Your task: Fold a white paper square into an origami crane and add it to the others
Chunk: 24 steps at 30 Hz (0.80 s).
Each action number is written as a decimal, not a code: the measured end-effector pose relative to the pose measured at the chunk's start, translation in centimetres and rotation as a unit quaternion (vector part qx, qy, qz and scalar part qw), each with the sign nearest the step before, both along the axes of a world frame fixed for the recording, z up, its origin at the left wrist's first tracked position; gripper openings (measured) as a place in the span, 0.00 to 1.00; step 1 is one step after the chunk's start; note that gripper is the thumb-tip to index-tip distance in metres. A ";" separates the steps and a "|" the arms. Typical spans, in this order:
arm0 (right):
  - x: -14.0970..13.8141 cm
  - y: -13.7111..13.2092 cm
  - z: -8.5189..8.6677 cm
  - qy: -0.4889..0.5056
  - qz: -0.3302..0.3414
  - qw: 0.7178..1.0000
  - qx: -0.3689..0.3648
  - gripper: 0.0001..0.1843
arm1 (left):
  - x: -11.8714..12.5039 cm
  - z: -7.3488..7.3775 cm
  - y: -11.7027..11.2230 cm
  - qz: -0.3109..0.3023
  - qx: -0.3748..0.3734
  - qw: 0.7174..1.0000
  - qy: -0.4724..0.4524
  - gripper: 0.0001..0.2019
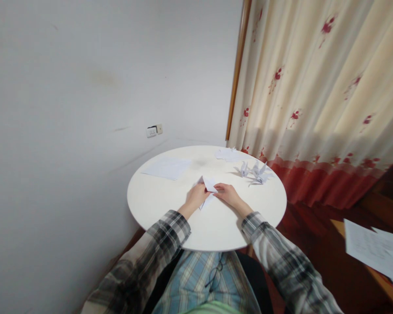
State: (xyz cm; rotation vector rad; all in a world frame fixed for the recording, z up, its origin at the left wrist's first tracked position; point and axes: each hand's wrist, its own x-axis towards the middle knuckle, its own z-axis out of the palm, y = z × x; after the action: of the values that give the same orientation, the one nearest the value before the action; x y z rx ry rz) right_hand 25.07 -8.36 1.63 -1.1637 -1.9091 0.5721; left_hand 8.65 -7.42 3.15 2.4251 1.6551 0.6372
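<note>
Roughly itemised, left to right, on the round white table point(150, 209):

1. Flat paper sheet point(168, 168): unfolded, well apart from the hands.
2. Left hand point(195, 197): fingers curled and closed on the left edge of item 3.
3. Partly folded paper point(210, 184): white and small, at mid-table between the two hands. It has a pointed flap angled away from me, though the view is too small to tell whether that flap stands up or lies flat.
4. Right hand point(227, 194): fingertips together, pinching the paper's right edge.
5. Paper cranes point(257, 173): finished, clustered near the right rim.

I judge this to be a fold mid-way. The next crease calls for matching the edges first, one hand pinning the paper while the other runs the line.
</note>
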 end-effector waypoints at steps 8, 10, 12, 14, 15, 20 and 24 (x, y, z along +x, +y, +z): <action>0.0 -0.1 0.2 -0.013 -0.027 0.999 0.025 0.07 | 0.1 0.0 0.0 0.018 -0.013 1.000 0.006 0.12; 0.0 -0.1 0.1 -0.014 -0.032 0.999 0.031 0.06 | 0.2 -0.1 0.1 0.018 -0.010 1.000 0.004 0.11; 0.0 -0.1 0.1 -0.021 -0.039 0.998 0.039 0.06 | 0.2 -0.1 0.1 0.017 -0.004 1.000 -0.002 0.11; 0.0 -0.3 0.2 -0.036 -0.052 0.997 0.048 0.07 | 0.2 -0.1 0.0 0.011 0.004 1.000 -0.013 0.10; 0.0 -0.3 0.2 -0.044 -0.059 0.996 0.052 0.07 | 0.2 -0.1 0.0 0.008 0.005 1.000 -0.018 0.09; 0.0 -0.4 0.3 -0.065 -0.066 0.994 0.065 0.10 | 0.2 0.1 -0.2 0.014 -0.002 1.000 -0.025 0.09; 0.0 -0.2 0.2 -0.054 -0.068 0.995 0.058 0.09 | 0.2 -0.2 0.0 -0.014 0.009 1.000 -0.020 0.09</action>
State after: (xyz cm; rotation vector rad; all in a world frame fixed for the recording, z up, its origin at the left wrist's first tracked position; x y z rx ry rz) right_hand 25.10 -8.59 1.80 -1.2588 -1.9092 0.3252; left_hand 8.89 -7.47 2.99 2.4281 1.6041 0.6944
